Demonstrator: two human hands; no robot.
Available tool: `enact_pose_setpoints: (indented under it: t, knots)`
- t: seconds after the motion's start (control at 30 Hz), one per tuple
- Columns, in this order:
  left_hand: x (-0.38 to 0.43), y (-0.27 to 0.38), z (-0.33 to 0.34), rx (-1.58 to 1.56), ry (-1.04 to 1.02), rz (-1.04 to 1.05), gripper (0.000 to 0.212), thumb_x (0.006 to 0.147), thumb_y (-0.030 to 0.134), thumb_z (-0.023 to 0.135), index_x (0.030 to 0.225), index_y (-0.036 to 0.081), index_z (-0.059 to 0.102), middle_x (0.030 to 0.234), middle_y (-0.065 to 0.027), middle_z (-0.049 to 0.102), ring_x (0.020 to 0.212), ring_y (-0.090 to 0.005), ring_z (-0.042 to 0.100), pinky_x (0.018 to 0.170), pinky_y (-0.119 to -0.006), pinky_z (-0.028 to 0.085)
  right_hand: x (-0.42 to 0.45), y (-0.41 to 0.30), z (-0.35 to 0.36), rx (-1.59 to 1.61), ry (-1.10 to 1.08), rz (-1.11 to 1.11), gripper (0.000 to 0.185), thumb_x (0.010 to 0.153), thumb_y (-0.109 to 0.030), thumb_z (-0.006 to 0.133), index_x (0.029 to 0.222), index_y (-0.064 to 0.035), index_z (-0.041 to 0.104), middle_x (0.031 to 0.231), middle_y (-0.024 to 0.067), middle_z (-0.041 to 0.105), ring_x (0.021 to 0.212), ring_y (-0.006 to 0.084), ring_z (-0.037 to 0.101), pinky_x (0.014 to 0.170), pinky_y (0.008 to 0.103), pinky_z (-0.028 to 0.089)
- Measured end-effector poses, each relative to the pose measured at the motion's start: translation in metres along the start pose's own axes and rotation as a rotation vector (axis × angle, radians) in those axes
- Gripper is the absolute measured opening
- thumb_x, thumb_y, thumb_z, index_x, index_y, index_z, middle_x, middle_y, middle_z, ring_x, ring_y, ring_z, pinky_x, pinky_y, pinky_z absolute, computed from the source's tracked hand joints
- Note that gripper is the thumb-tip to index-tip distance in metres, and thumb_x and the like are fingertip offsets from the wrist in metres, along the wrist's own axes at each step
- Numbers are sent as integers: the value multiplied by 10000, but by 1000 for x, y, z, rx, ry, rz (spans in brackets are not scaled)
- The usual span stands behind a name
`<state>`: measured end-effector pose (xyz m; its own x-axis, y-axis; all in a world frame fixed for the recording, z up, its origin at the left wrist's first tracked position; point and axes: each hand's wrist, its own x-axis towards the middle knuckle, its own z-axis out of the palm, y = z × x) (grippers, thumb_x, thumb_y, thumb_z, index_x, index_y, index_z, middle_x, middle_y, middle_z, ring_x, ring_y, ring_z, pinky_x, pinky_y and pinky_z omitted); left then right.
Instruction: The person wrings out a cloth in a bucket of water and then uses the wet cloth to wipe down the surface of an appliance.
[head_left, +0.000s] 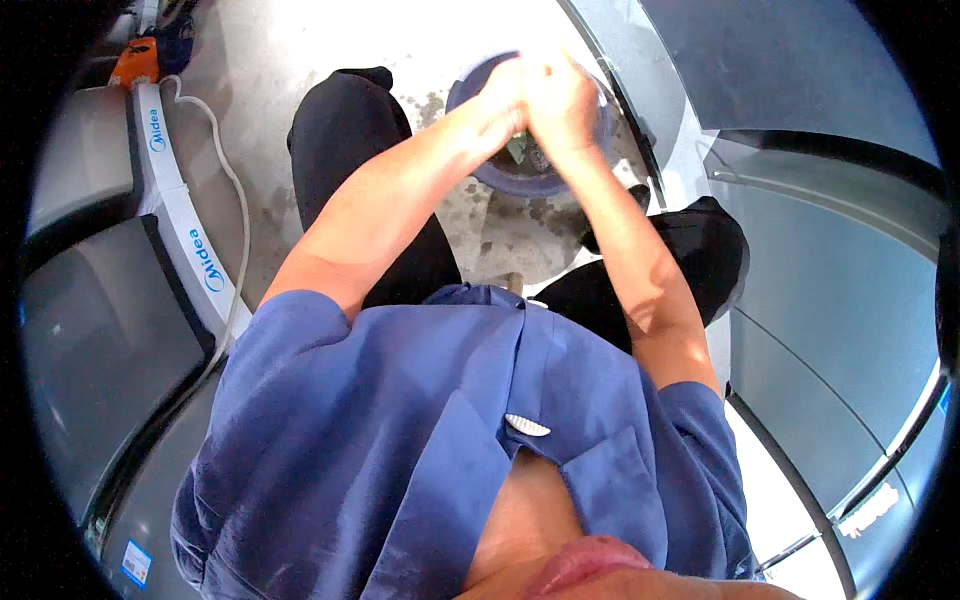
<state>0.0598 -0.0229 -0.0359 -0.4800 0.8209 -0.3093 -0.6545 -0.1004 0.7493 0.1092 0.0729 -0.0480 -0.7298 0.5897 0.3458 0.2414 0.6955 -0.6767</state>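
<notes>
My left hand (504, 94) and my right hand (562, 101) are pressed together above a round bluish tub (517, 184) on the floor. The right hand's fingers look curled in. Strong light washes out the far ends of both hands, so whether anything is between them cannot be told. Below the wrists, inside the tub, a pale green, leaf-like piece (517, 146) shows against a dark, wet-looking inside. The hands and forearms hide much of the tub.
My knees are on both sides of the tub, over a spotted concrete floor (487, 232). Dark-panelled appliances with white edging (169, 202) and a white cable (238, 187) lie at left. Large grey-blue panels (810, 277) rise at right. An orange item (136, 61) is at upper left.
</notes>
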Motion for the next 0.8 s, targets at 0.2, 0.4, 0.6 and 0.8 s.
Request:
enact_pose_setpoints:
  t: [0.2, 0.4, 0.6, 0.8]
  knots:
    - [53, -20, 0, -23, 129, 99, 265, 955, 200, 489, 1071, 9, 632, 998, -77, 658, 891, -177, 636, 824, -327, 506, 12, 15, -2, 163, 82, 49, 199, 831, -240, 604, 852, -43, 621, 735, 224, 628, 686, 410, 629, 623, 449, 492]
    - [51, -22, 12, 5, 274, -76, 327, 995, 215, 385, 1150, 24, 600, 1113, -98, 628, 1023, -182, 586, 892, -340, 462, 10, 33, 4, -6, 38, 151, 252, 884, -254, 573, 851, -8, 618, 758, 203, 633, 717, 344, 643, 651, 412, 482]
    - [44, -39, -11, -66, 121, 201, 208, 918, 119, 545, 1089, 23, 614, 1008, -78, 644, 892, -167, 626, 736, -299, 515, -7, -8, 3, 103, -69, -16, 193, 855, -204, 580, 896, -20, 620, 761, 192, 638, 727, 337, 647, 667, 392, 500]
    - [74, -37, -10, -122, 50, -128, 297, 963, 269, 465, 1046, 38, 631, 950, -79, 690, 835, -209, 658, 767, -384, 532, 19, 55, -6, 7, 22, 202, 231, 875, -248, 564, 899, -24, 616, 768, 232, 627, 733, 348, 632, 680, 451, 474]
